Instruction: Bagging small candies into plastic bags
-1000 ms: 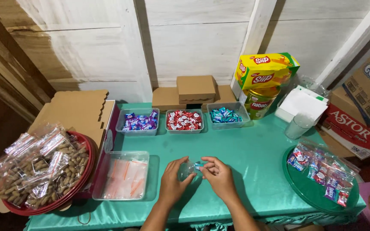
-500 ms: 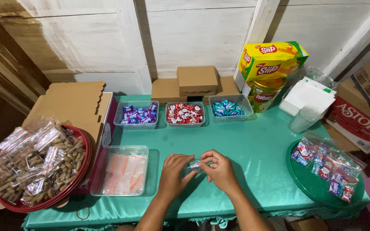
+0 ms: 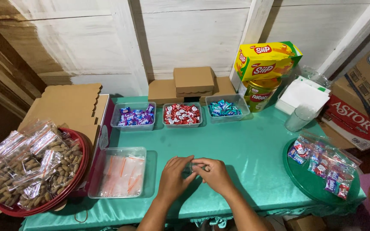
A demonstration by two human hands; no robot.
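Both hands have drawn closer together since the earlier view, and the camera has tipped slightly, so the table sits lower in view. A table [image 3: 253,149] under a teal cloth stands against a whitewashed plank wall. At its left edge a red basket [image 3: 71,188] is heaped with many small clear packets of peanuts, too many to count. At the right edge a green round tray [image 3: 305,184] holds roughly ten filled sweet packets, laid within reach of the right hand. A clear tub of empty zip bags [image 3: 118,173] lies just beside the left hand. Along the back stand three clear tubs in a row, one each of purple sweets [image 3: 133,116], red sweets [image 3: 181,114] and blue sweets [image 3: 224,108], sorted by colour. Behind them sit three brown cardboard boxes [image 3: 193,80]. One yellow snack box [image 3: 265,60] rests on one round tin [image 3: 260,95], next to a white napkin stack [image 3: 305,95] and one clear cup [image 3: 298,119]. Near the front edge, the left hand [image 3: 173,177] and right hand [image 3: 214,174] meet, fingers pinched lightly on a small clear bag [image 3: 191,166] held between them just above the cloth. Its contents cannot be made out.
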